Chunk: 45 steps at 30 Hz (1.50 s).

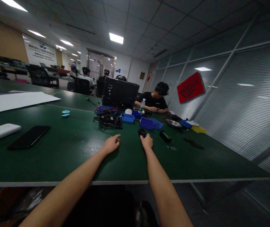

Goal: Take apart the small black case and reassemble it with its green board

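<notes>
My right hand [146,141] is wrapped round a small black boxy object [142,132] at the middle of the green table [78,160]; its exact kind is too dark to make out. To the left, my left hand [111,144] rests on the tabletop with nothing in it, fingers loosely bent and partly apart. Right of my right hand lies a black case with a green inside [165,136]. Just beyond my hands are blue plastic bins [146,123] and a black device with cables [108,119].
A black monitor [120,93], a white ball [128,111] and a plastic bottle [142,105] stand farther back. A metal dish [174,123] is at right. A black tablet-like slab [29,137] and a white bar [1,133] lie left. A person [155,100] sits across the table.
</notes>
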Each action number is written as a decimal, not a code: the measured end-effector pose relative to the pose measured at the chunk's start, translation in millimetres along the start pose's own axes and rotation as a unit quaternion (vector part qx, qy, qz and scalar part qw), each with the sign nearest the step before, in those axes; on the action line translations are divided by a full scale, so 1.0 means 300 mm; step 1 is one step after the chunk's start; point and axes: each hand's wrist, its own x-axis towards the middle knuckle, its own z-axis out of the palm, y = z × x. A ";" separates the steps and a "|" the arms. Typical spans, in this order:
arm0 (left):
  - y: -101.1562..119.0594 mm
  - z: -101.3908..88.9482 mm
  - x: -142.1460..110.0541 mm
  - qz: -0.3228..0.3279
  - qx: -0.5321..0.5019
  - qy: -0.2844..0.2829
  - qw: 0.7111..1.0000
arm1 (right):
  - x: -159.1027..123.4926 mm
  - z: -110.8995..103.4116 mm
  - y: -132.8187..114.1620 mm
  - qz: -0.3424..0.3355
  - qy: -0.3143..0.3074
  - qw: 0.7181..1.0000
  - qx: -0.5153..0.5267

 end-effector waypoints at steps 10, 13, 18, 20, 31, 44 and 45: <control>0.002 -0.003 0.002 -0.006 0.006 -0.003 1.000 | -0.001 0.010 -0.003 -0.021 0.009 0.999 -0.025; 0.007 -0.005 0.003 -0.006 0.007 -0.004 1.000 | 0.005 0.013 -0.002 -0.021 0.006 1.000 -0.020; 0.019 -0.014 -0.002 -0.015 0.002 -0.012 1.000 | 0.002 0.010 -0.006 -0.008 0.028 0.999 0.014; 0.021 -0.016 -0.004 -0.021 -0.001 -0.014 1.000 | -0.011 -0.008 -0.012 -0.001 0.071 0.997 0.040; -0.008 0.000 0.000 -0.014 -0.005 0.053 0.999 | -0.066 0.011 -0.064 -0.090 -0.062 0.931 0.347; 0.022 -0.007 -0.016 0.085 -0.065 0.005 0.994 | -0.101 0.043 -0.077 -0.028 -0.383 0.800 0.461; 0.023 -0.007 -0.015 0.092 -0.059 0.017 0.994 | -0.102 0.046 -0.075 -0.045 -0.383 0.806 0.449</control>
